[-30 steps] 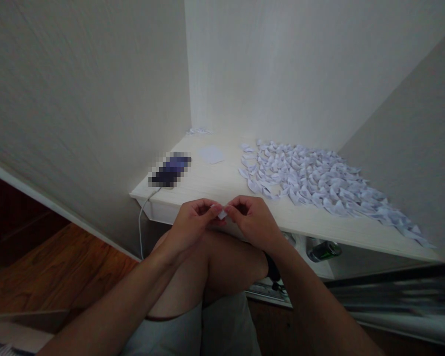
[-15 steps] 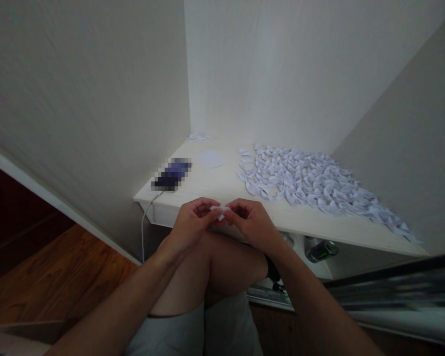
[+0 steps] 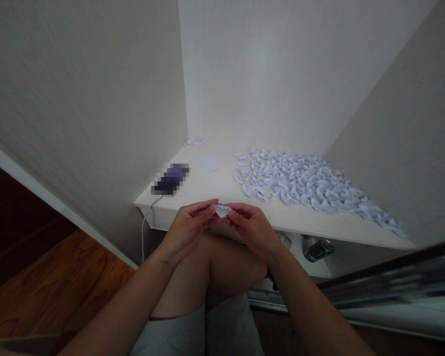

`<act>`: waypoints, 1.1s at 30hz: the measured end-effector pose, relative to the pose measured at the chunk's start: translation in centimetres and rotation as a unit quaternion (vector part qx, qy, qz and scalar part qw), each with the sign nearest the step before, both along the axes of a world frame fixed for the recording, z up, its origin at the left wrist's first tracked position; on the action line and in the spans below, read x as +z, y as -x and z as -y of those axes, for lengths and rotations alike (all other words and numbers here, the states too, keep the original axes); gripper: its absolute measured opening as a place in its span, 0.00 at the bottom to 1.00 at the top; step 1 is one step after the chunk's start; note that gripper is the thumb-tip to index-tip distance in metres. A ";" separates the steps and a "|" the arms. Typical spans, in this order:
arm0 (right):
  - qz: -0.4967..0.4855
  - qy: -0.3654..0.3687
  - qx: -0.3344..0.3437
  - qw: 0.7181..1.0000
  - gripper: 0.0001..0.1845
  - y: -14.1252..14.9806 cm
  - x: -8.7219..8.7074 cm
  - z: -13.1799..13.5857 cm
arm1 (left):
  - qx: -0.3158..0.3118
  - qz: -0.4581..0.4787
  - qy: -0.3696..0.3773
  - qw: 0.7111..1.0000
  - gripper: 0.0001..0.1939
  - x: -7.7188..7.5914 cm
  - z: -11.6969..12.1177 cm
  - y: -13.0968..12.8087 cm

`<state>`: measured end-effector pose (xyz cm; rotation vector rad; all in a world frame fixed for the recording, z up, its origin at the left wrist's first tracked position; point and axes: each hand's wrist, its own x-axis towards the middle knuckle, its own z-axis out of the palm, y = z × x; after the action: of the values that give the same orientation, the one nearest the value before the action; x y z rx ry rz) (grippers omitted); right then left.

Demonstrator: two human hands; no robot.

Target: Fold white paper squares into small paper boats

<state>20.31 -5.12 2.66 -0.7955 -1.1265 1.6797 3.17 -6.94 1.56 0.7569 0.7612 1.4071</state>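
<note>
Between my two hands is a small folded piece of white paper, pointed at its lower side. My left hand pinches its left end between thumb and fingers. The right end is pinched the same way by my right hand. Both hands are just in front of the shelf's near edge, above my crossed legs. Beyond them on the right spreads a large heap of folded white paper pieces. A thin stack of flat white paper lies farther back, left of the heap.
A phone, blurred out, lies at the left of the white shelf, with a white cable hanging over the edge. Small white scraps sit in the back corner. Under the shelf, a dark green can lies tilted.
The paper between my fingertips now shows more of its face, as a wider pointed shape, and my hands have parted slightly. The view has shifted a little.
</note>
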 end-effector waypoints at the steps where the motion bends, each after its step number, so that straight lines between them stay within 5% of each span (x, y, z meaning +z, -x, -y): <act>1: -0.001 -0.003 -0.004 1.000 0.15 0.1 -0.2 0.0 | -0.005 0.006 0.007 1.000 0.19 0.0 0.0 0.0; 12: -0.098 0.076 0.036 0.992 0.15 1.3 -0.4 0.6 | -0.099 0.034 0.045 0.993 0.13 -0.1 -0.1 0.7; 21: -0.045 0.077 0.063 0.994 0.17 0.7 -0.1 0.6 | -0.179 0.006 0.066 0.982 0.14 0.2 -0.1 1.2; 26: 0.006 0.067 0.062 0.996 0.18 0.6 -0.4 0.4 | -0.152 -0.040 0.056 0.986 0.14 0.0 -0.1 1.1; 33: 0.166 -0.083 -0.005 0.983 0.16 -0.3 0.3 -0.2 | -0.042 -0.137 0.008 0.990 0.16 -0.2 0.0 0.3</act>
<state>20.60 -4.97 2.92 -0.9950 -1.4672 1.4542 2.90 -6.95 1.37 0.9712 0.9407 1.2325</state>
